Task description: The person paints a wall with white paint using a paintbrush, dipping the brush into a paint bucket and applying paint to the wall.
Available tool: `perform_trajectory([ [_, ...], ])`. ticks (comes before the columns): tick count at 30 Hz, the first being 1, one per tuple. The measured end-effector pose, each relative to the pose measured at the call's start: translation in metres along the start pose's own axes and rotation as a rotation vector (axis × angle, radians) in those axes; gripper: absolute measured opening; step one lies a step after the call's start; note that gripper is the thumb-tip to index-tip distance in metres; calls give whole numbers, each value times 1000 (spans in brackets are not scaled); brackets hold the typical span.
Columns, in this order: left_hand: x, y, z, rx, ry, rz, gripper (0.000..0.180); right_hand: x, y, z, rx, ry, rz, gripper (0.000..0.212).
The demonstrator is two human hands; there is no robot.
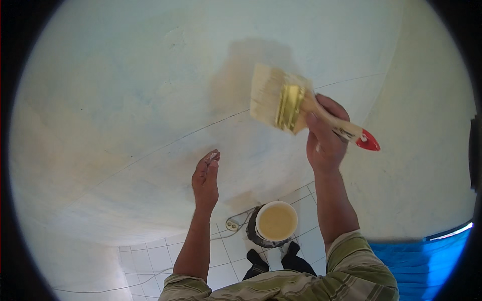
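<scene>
My right hand (pixel 327 143) is closed around the wooden handle of a wide flat paintbrush (pixel 290 108). The brush has a gold-coloured metal band and a red handle end. Its pale bristles point left, in front of the wall (pixel 150 90); whether they touch it I cannot tell. Lower and to the left, my left hand (pixel 205 183) is raised near the wall, fingers curled against the thumb. Whitish smears or bits show at its fingertips, and what it may hold is unclear. Below, by my feet, stands a round white bucket (pixel 259 218) of cream-coloured paint (pixel 277 221).
The bucket rests on a dark round base (pixel 254 236) on white floor tiles (pixel 208 260). A power socket block (pixel 232 224) with a cable lies left of it. A long thin crack (pixel 186 135) crosses the wall. Blue cloth (pixel 401 268) hangs at the lower right.
</scene>
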State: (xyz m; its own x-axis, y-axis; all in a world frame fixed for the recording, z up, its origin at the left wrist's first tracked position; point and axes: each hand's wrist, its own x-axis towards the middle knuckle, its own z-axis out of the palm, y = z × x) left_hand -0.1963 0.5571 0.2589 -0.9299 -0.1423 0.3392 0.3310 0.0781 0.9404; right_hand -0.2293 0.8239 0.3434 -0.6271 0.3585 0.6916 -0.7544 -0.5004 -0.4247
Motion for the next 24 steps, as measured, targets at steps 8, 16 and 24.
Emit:
perform_trajectory([
  [8, 11, -12, -8, 32, 75, -75, 37, 24, 16, -10, -609, 71, -140, 30],
  [16, 10, -19, -11, 45, 43, -28, 41, -15, 55, 67, -881, -338, -512, 35],
  [24, 11, -22, -10, 30, 38, -52, 42, -11, 47, 58, -975, -466, -349, 32],
])
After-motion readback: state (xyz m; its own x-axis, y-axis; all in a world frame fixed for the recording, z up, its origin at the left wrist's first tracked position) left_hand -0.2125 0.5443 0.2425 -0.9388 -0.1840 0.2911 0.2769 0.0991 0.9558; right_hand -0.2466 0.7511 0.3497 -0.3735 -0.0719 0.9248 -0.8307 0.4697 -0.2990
